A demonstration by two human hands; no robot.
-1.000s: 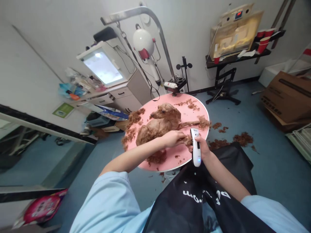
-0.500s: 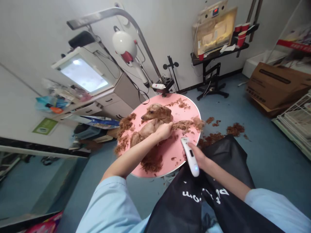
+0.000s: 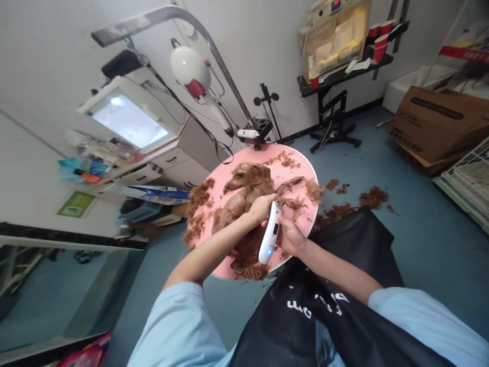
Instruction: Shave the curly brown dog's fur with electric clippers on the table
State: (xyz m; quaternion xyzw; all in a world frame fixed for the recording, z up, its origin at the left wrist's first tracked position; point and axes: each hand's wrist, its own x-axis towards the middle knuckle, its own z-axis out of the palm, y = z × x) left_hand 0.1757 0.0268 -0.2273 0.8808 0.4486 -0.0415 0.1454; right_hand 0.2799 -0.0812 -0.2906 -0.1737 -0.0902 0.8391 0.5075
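Note:
A brown dog (image 3: 248,178) lies on the round pink grooming table (image 3: 263,158), its short-clipped body toward the left and its head turned left. My left hand (image 3: 263,206) is closed round one of its legs near the chest; the fingers are partly hidden. Shaggier fur (image 3: 292,204) shows on the leg just beyond that hand. My right hand (image 3: 292,236) grips white hair clippers (image 3: 270,234) with a lit blue light. Their blade end is up beside my left fingers, close to the held leg; whether it touches fur I cannot tell.
Clumps of cut fur (image 3: 198,196) lie along the table's left edge, with more fur (image 3: 373,198) on the floor at right. A curved metal arm (image 3: 214,46) with a hanging strap rises behind the table. A white dryer (image 3: 191,66) stands near it. A cardboard box (image 3: 435,122) sits right.
My right hand has brought the clippers left and up, from the table's near edge to beside my left hand. My left hand stays at the dog's leg.

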